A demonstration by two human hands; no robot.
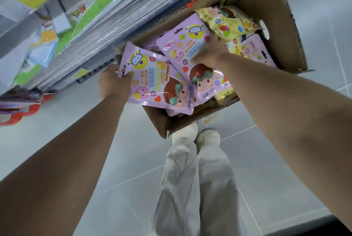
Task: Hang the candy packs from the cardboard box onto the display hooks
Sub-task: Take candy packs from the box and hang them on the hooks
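Single view: wide-angle head camera, aimed forward and steeply down.
It looks from above the person's forearms [289, 106], close to the cardboard box [257, 3] at 1 o'clock; stocked shelves [114, 16] run off at 10 o'clock; shoes [207, 137] on the tiled floor [276, 188] lie toward 6 o'clock.

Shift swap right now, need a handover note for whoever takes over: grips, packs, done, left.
Left grip: holds a purple pack by its top edge, over the box's left rim.
Right grip: inside the cardboard box, holding a second purple pack.
Also in the box: a yellow pack and more purple ones, lying loose.
Done: two packs in hand; none seen hung.
Left: hang these two, then the rest. The hooks are not clearly in view.
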